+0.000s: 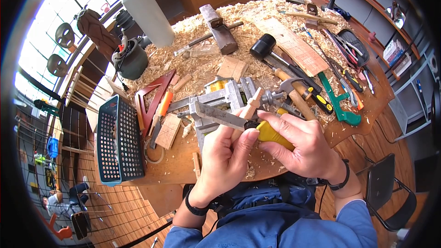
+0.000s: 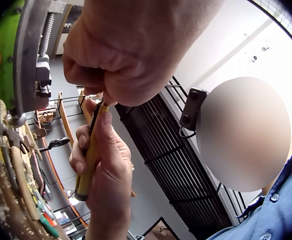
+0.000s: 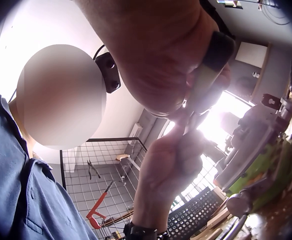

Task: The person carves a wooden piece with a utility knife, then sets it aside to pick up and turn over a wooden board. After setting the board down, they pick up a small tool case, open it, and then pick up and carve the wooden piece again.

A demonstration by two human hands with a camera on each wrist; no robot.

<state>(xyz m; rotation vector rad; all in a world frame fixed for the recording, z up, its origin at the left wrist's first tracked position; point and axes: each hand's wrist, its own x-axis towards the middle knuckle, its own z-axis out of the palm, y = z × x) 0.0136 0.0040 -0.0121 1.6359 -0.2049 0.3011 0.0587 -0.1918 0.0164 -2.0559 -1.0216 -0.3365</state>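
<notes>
In the head view the right hand (image 1: 298,142) grips the yellow handle (image 1: 272,134) of a wide-bladed tool, whose grey blade (image 1: 220,115) points left. The left hand (image 1: 225,156) holds a small carved piece of pale wood (image 1: 250,110) upright behind the blade, its thumb at the blade's base. The left wrist view shows the right hand (image 2: 108,170) round the yellow handle (image 2: 88,165), close below the left hand (image 2: 126,55). Backlit in the right wrist view, the right hand (image 3: 161,60) is above the left hand (image 3: 168,165); the carved wood is hard to make out there.
A metal vise (image 1: 220,98) stands just beyond the hands. Wood shavings (image 1: 165,57) cover much of the table (image 1: 179,167). A perforated basket (image 1: 120,142) is at the left; a hammer (image 1: 298,98), a black mallet (image 1: 263,47) and a green-handled saw (image 1: 340,103) lie at the right.
</notes>
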